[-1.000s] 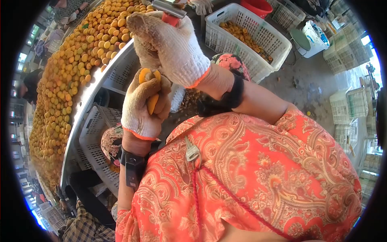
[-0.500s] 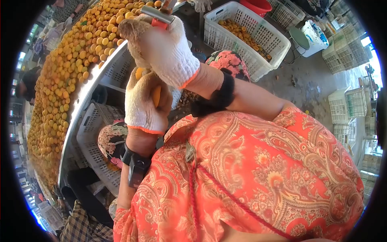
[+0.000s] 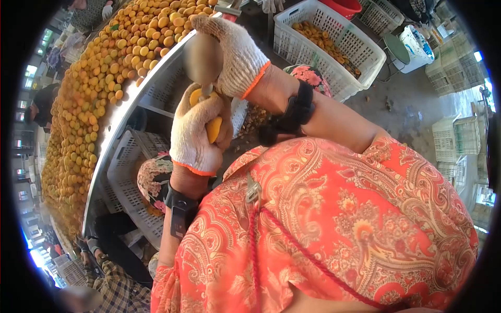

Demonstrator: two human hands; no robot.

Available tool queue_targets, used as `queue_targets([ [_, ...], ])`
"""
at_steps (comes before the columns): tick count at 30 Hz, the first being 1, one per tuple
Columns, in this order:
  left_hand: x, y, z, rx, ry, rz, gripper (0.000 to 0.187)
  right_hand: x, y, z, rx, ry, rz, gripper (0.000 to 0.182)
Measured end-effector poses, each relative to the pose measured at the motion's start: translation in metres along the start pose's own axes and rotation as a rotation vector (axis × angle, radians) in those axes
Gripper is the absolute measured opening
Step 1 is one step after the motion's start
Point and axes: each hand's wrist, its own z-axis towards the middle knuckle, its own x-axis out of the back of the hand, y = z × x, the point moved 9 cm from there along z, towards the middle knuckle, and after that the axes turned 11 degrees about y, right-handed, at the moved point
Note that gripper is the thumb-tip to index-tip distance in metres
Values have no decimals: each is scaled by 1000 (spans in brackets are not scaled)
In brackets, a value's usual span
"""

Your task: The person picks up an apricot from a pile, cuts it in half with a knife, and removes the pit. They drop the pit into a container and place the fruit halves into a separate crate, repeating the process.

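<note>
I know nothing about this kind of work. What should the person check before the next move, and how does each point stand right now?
1. Left hand has hold of the apricot: ok, orange flesh shows among its curled fingers.
2. Both hands gloved: ok, each wears a knitted glove with an orange cuff.
3. Right hand grips securely: cannot tell, a blurred patch covers its fingers' side.
4. More fruit nearby: ok, the apricot heap lies beside the hands.
5. Room in the white crate with fruit pieces: ok, its walls rise above them.
6. Fingertips clear of each other: cannot tell, they are partly hidden.
</note>
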Motion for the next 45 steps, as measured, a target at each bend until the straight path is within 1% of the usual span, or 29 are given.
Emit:
queue_targets([
  [1, -5, 3, 0, 0, -6, 6, 22, 2, -1, 4, 8, 0, 3, 45],
  [3, 0, 4, 2, -9, 131, 69, 16, 2, 5, 7, -56, -45, 65, 45],
  [4, 3, 2, 5, 1, 130, 72, 16, 11, 8, 9, -62, 38, 67, 45],
  [7, 11, -3, 15, 30, 54, 40, 15, 22, 15, 20, -102, 52, 121, 45],
  [9, 22, -19, 21, 192, 120, -92, 28, 23, 19, 26, -85, 20, 86, 45],
  [10, 26, -24, 26, 203, 123, -91, 28, 22, 21, 27, -67, -15, 46, 45],
  [11, 33, -30, 32, 208, 149, -131, 33, 24, 25, 28, -73, -2, 50, 45],
  [12, 39, -35, 37, 213, 178, -173, 40, 21, 22, 27, 13, 47, -65, 43],
  [13, 39, -40, 42, 225, 189, -178, 40, 22, 17, 28, 97, 91, -183, 41],
  [14, 39, -41, 46, 220, 178, -242, 41, 24, 21, 33, 83, 56, -136, 32],
  [15, 37, -41, 50, 216, 168, -306, 42, 33, 25, 41, 70, 66, -136, 32],
  [17, 40, -43, 52, 266, 215, -309, 47, 36, 42, 53, -136, -21, 67, 28],
  [18, 40, -47, 53, 306, 140, -338, 44, 33, 38, 45, -97, 88, -62, 51],
  [19, 38, -50, 55, 346, 63, -366, 42, 34, 38, 48, -100, 88, -64, 51],
  [21, 39, -54, 63, 353, 17, -417, 41, 36, 46, 53, -175, 40, 48, 49],
  [23, 36, -54, 64, 359, -24, -468, 40, 44, 51, 60, -170, 26, 71, 48],
  [25, 35, -54, 62, 382, 24, -473, 51, 46, 51, 64, -160, 3, 89, 46],
  [28, 45, -50, 70, 319, 54, -419, 46, 44, 50, 65, -154, -74, 78, 45],
  [30, 44, -44, 66, 281, 70, -401, 43, 37, 51, 69, -220, -143, 174, 47],
  [33, 39, -30, 63, 205, 79, -384, 40, 22, 45, 67, -239, -245, 233, 49],
  [34, 37, -27, 62, 191, 84, -393, 40, 19, 42, 66, -254, -222, 237, 51],
  [35, 36, -24, 58, 178, 77, -383, 40, 17, 39, 64, -245, -237, 237, 51],
  [37, 30, -19, 54, 197, 27, -330, 39, 10, 38, 62, -337, -306, 385, 51],
  [38, 33, -18, 54, 187, 42, -374, 38, 9, 35, 61, -365, -325, 463, 50],
  [39, 37, -20, 58, 210, -53, -426, 36, 10, 29, 60, -307, -319, 467, 49],
  [41, 57, -6, 61, 101, 125, -324, 37, 19, 22, 56, -199, -201, 271, 45],
  [42, 64, 1, 61, 53, 196, -278, 37, 18, 16, 49, -190, -206, 275, 45],
  [44, 75, 13, 59, -36, 317, -162, 36, 33, 15, 39, -107, -54, -347, 35],
  [45, 70, 15, 56, -37, 318, -162, 36, 33, 22, 37, -108, -56, -347, 35],
])
